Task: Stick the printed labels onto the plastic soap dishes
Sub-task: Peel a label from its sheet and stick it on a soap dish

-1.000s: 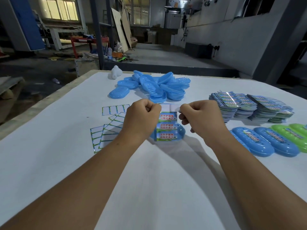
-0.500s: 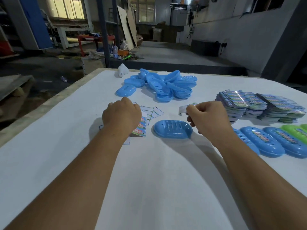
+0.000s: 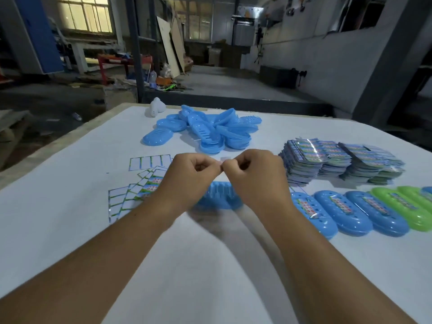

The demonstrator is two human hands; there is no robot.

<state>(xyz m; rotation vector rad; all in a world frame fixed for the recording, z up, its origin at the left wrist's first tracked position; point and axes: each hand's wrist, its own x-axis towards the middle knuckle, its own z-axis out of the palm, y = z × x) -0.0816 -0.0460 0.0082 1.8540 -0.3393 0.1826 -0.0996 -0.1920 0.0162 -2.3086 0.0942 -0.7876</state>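
Left hand: has left the sheets at 9 o'clock; fingers now pinch small pale label.
Right hand: fingers pinch same label.
Blue oval plastic soap dish: unmoved on desk.

Soap dish half-hidden behind hands; pinched label blurred.

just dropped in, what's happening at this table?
A person is labelling soap dishes by hand. Both hands, left hand and right hand, meet fingertip to fingertip over an unlabelled blue dish, apparently pinching a small label between them; it is mostly hidden. Spent backing sheets lie to the left, a pile of bare blue dishes lies farther back, and finished labelled dishes line up on the right beside stacks of label sheets.
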